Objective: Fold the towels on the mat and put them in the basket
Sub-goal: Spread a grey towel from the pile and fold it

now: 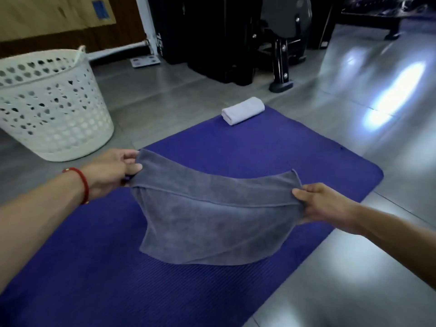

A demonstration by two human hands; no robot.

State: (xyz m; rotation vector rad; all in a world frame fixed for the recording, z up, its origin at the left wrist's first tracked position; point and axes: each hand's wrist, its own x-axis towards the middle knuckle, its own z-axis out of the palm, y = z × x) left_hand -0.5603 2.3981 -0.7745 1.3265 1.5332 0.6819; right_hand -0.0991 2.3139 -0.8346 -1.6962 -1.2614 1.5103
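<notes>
Grey towel (207, 220) hung doubled between my left hand (111, 172) and right hand (323, 204), each pinching an upper corner above the blue mat (94, 267). A folded white towel (243, 110) lay at the mat's far edge. The white basket (50, 105) stood off the mat's left side; I couldn't tell its contents.

Two bare forearms reach into the head view from the lower corners, with no sleeves showing on either one. The left hand (111, 171) has a thin red bracelet (83, 184) around its wrist: a slim cord-like band in bright red, with a small gold-coloured piece at its upper end and another at its lower end. The right hand (323, 204) wears nothing that can be seen: no ring, no watch, no band at the wrist. The fingernails that show on both hands are short and unpainted.
</notes>
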